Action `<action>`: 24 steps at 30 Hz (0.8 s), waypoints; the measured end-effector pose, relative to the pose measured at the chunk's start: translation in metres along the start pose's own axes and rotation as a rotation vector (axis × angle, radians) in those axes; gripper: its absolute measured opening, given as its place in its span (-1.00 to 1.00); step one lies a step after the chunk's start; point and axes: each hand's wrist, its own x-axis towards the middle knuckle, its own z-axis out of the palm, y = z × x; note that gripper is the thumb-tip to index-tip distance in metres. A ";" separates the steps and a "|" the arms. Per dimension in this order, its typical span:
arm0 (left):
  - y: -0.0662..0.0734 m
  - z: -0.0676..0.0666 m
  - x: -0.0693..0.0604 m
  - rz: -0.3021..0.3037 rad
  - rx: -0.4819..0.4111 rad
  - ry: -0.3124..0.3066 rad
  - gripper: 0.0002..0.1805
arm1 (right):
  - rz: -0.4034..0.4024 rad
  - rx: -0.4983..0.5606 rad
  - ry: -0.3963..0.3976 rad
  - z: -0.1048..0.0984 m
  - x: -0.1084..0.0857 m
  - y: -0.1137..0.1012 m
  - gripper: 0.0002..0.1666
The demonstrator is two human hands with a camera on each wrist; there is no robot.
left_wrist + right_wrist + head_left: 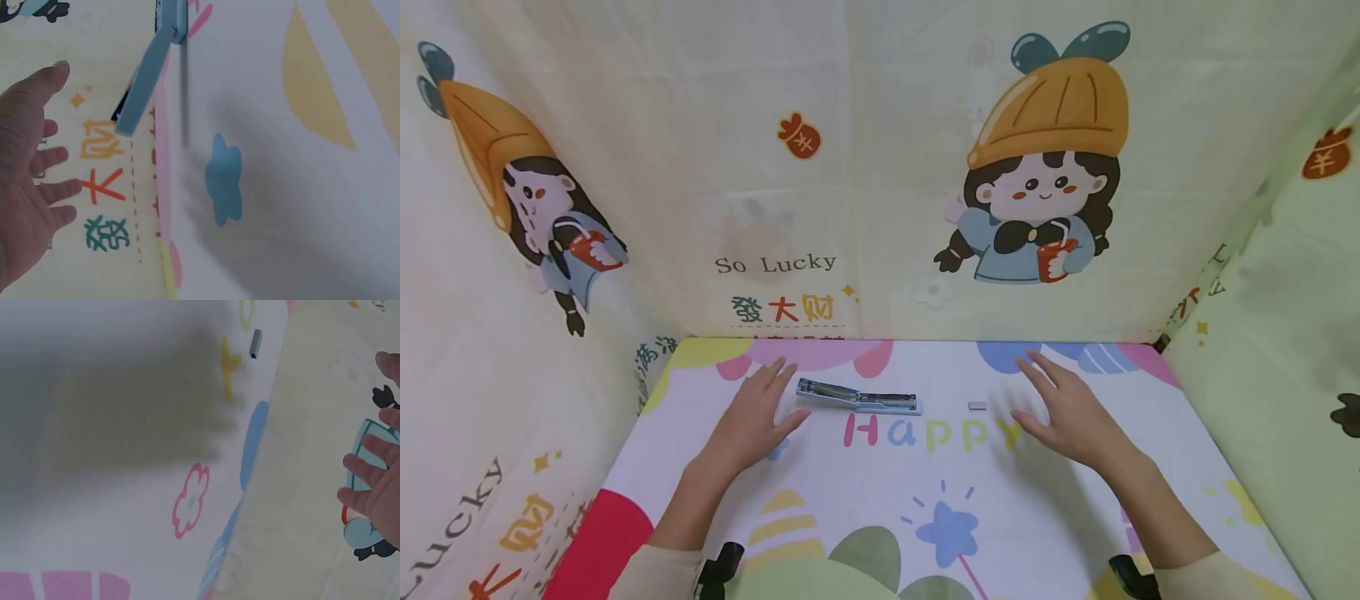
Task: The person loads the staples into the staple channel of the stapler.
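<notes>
A light blue stapler [887, 403] lies opened out on the patterned table, its upper arm angled to the left; the left wrist view shows the stapler [144, 81] at the top. To its right is a small grey block of staples [977, 406], also visible as a grey staple block [255, 344] in the right wrist view. The left hand [751, 421], fingers spread, is just left of the stapler and holds nothing. On the other side, the right hand [1071, 412] has its fingers apart, right of the staple block and not touching it.
The table [850, 500] has a printed cover with "Happy" lettering and a blue star. Printed cloth [887, 208] with cartoon figures rises behind it and along both sides. Dark wrist straps [721, 569] show at both sleeves.
</notes>
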 end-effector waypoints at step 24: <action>-0.026 0.036 0.024 -0.217 -0.770 -0.034 -0.27 | 0.106 0.443 -0.163 0.047 0.007 0.034 -0.21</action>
